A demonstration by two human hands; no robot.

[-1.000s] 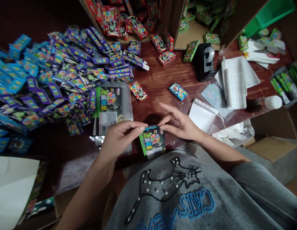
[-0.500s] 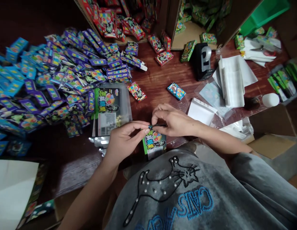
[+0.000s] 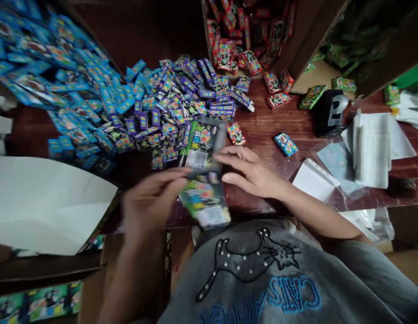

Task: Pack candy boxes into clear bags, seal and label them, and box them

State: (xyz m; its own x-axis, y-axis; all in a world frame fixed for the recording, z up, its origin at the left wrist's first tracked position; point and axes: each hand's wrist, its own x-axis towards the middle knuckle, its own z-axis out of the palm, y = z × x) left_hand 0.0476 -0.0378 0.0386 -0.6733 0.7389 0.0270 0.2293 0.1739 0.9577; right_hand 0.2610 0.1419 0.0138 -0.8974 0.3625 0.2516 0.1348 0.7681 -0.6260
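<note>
My left hand (image 3: 150, 198), blurred by motion, pinches the top left corner of a printed candy pouch (image 3: 207, 202) with a green edge and a white label. The pouch hangs tilted in front of my shirt, at the table's front edge. To its right, my right hand (image 3: 254, 173) has its fingers stretched and apart, with nothing in them. Just beyond lies a stack of similar pouches (image 3: 210, 135), partly covered by my right fingertips. A small red candy box (image 3: 235, 133) sits beside that stack. Further right is a single blue candy box (image 3: 286, 144).
Piles of purple boxes (image 3: 191, 108) and blue boxes (image 3: 90, 85) cover the left. Open cartons at the back hold red boxes (image 3: 225, 54) and green boxes (image 3: 337, 54). A black tape dispenser (image 3: 325, 114) and white sheets (image 3: 370, 148) stand right. A large white sheet (image 3: 50, 202) lies left.
The view has swung left. My hands have come apart: the right let go of the pouch's top edge, while the left keeps its corner and pulls the pouch leftward.
</note>
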